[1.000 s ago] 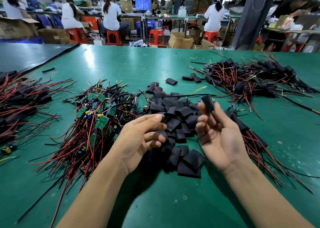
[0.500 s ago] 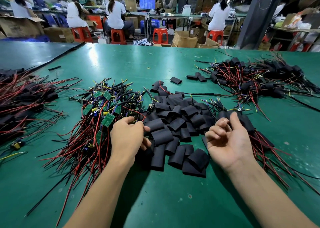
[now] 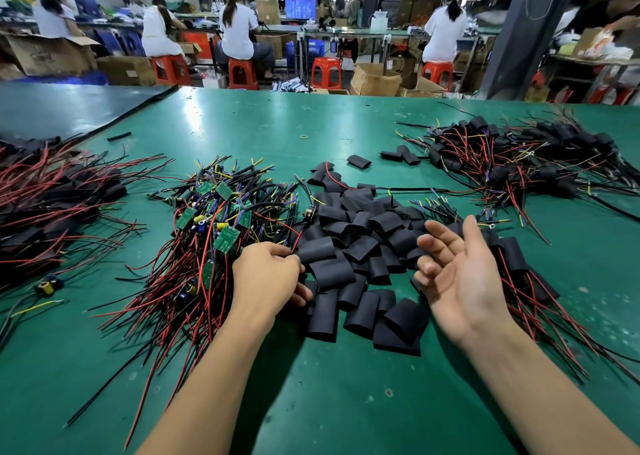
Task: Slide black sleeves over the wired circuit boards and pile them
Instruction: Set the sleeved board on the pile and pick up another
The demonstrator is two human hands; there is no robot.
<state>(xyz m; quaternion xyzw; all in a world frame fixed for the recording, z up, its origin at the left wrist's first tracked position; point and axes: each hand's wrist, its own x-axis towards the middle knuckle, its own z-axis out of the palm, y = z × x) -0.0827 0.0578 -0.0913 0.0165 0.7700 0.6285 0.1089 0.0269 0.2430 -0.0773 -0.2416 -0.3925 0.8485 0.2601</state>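
Note:
Loose black sleeves (image 3: 356, 246) lie heaped in the middle of the green table (image 3: 329, 385). To their left is a tangle of bare green circuit boards (image 3: 227, 238) with red and black wires. My left hand (image 3: 266, 274) is knuckles up where the two piles meet. Its fingers curl down into them, and what they hold is hidden. My right hand (image 3: 460, 274) hovers palm up at the right edge of the sleeves, fingers relaxed, holding nothing.
Sleeved boards lie in piles at the far right (image 3: 519, 156), under my right hand (image 3: 519, 264) and at the left edge (image 3: 41, 205). A few stray sleeves (image 3: 358, 161) lie farther back. People sit on red stools at benches beyond the table.
My right hand held a sleeve up a second ago; it has dropped, and its palm now shows empty. My left hand turned over and went down into the pile edge.

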